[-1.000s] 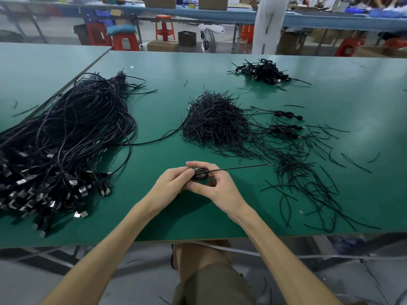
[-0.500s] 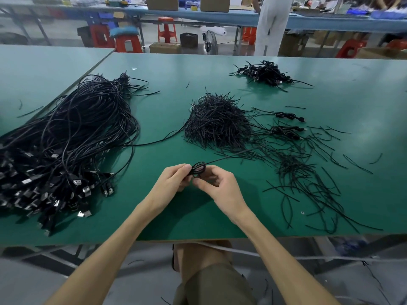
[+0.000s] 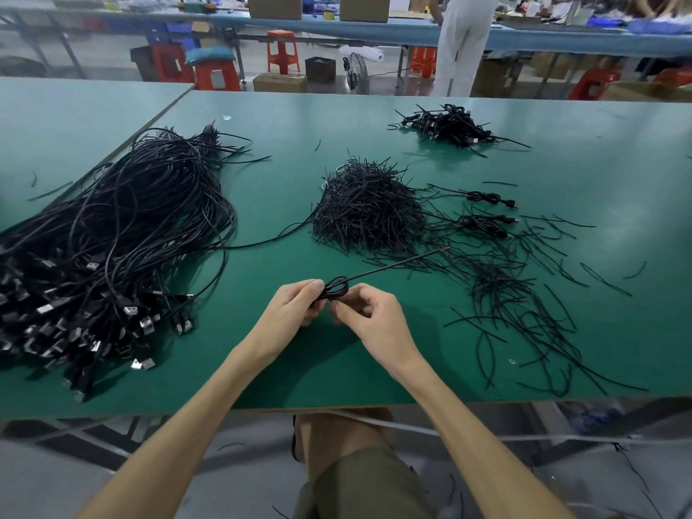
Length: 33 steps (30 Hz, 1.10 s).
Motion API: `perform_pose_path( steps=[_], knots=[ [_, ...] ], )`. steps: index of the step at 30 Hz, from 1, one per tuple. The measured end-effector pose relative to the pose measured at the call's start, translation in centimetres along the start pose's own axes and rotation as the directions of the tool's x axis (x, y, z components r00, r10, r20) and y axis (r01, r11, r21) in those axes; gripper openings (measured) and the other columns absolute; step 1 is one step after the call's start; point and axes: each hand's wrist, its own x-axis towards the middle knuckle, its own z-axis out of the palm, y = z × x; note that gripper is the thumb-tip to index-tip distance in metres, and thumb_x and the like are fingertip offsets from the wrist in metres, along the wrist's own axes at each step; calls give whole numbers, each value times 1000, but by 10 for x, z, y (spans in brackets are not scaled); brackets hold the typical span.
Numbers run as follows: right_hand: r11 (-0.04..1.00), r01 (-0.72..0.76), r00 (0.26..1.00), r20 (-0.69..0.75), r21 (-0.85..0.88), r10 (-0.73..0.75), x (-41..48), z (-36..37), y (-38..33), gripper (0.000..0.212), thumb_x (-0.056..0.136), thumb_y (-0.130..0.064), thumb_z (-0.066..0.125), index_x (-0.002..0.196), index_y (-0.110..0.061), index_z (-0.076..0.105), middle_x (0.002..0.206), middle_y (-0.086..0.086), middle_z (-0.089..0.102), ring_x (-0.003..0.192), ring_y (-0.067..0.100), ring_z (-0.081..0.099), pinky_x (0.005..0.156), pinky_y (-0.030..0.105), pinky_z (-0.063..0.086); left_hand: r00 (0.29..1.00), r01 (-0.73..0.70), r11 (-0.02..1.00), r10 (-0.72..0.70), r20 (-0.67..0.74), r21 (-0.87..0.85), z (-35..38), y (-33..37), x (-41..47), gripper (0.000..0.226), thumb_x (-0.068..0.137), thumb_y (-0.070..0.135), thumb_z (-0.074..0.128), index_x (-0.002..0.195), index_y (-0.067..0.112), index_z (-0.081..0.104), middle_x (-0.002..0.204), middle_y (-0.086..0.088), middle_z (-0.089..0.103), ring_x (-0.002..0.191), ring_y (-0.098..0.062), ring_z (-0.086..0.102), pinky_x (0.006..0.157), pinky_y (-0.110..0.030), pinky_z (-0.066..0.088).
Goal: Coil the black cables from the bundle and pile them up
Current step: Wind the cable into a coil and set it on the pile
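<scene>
A tight black coil (image 3: pixel 336 287) trails one straight tail; the loose bundle (image 3: pixel 112 237) sprawls left.

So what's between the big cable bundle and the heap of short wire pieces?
Bare green table, crossed by one black cable running from bundle to heap, in the head view.

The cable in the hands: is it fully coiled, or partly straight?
Partly coiled. The cable forms small loops held between the left hand and right hand, while its straight tail sticks out toward the far right.
</scene>
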Motion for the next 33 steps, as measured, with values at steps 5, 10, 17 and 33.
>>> perform_pose_path(
  steps=[5, 10, 17, 33],
  knots=[
    [1000, 8, 1000, 12, -8, -8, -1, 1, -2, 6, 91, -21, 77, 93, -16, 74, 85, -2, 77, 80, 14, 73, 80, 30, 58, 1000, -2, 1000, 2, -8, 8, -1, 0, 0, 42, 108, 24, 42, 68, 15, 46, 63, 5, 37, 56, -10, 28, 52, -22, 25],
    [998, 6, 1000, 3, -54, -6, -1, 3, -4, 11, 93, -24, 74, 91, -14, 71, 80, 1, 76, 74, 15, 72, 80, 37, 59, 1000, -6, 1000, 7, -14, 26, 0, 0, -1, 39, 104, 30, 43, 68, 15, 46, 62, 8, 37, 56, -10, 29, 52, -23, 26],
    [1000, 12, 1000, 11, -18, -12, -3, 2, -7, 4, 92, -15, 71, 92, -12, 73, 81, 4, 75, 76, 25, 71, 82, 47, 57, 999, -24, 997, 26, -21, 74, 2, 0, -1, 40, 100, 38, 45, 66, 19, 47, 64, 3, 36, 59, -14, 30, 56, -32, 25],
    [997, 4, 989, -146, -77, -15, -4, 5, -2, 16, 87, -17, 71, 74, -16, 62, 65, -3, 67, 60, 11, 58, 60, 29, 49, 997, -56, 973, 64, -31, 222, 3, -1, -3, 54, 107, 41, 46, 64, 11, 59, 59, -3, 56, 56, -14, 48, 59, -30, 36]
  ],
)
